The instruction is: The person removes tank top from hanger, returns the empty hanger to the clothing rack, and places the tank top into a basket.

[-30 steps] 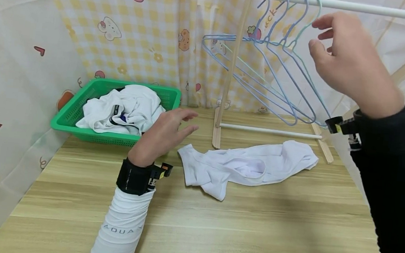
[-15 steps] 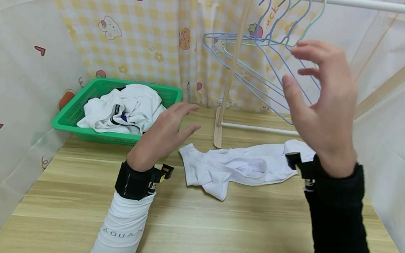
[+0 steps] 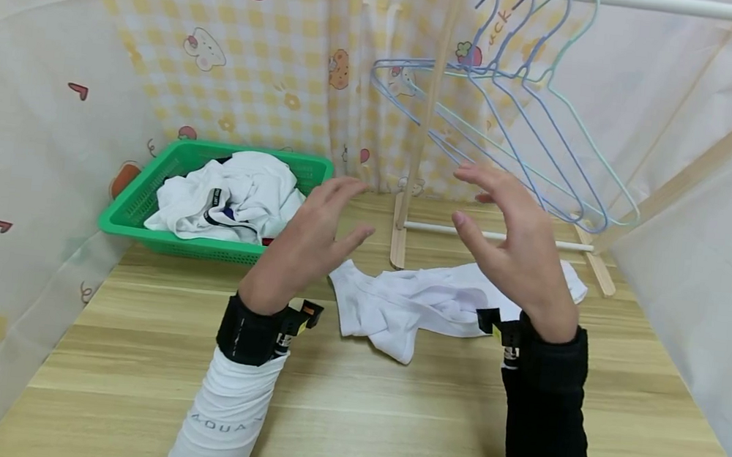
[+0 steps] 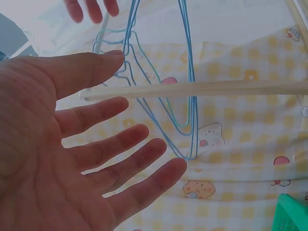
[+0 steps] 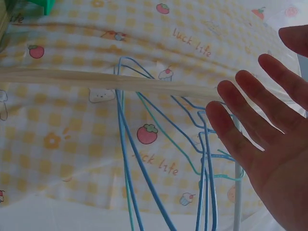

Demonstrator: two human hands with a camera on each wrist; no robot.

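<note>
Hovering open-fingered, left hand (image 3: 312, 234) and right hand (image 3: 510, 246) flank white garment (image 3: 425, 304), seemingly untouched, hangers (image 3: 513, 140) behind.

Legible text: sleeve and curtain
"AQUA" is printed on the white left sleeve (image 3: 222, 421); "Luck life" appears twice on the checked curtain (image 5: 159, 82), above and below the strawberry print.

Basket (image 3: 144, 200) at the table's (image 3: 387, 422) far left corner, clothes (image 3: 226, 197) piled in it. Rack upright (image 3: 426, 116) at the far edge, mid-table; its rail (image 3: 659, 2) runs right, hangers (image 3: 521, 126) on it. Loose garment (image 3: 425, 304) on the table before the rack, right of the basket. Left hand (image 3: 308, 241) and right hand (image 3: 513, 246) above the garment's two ends, apart.
</note>
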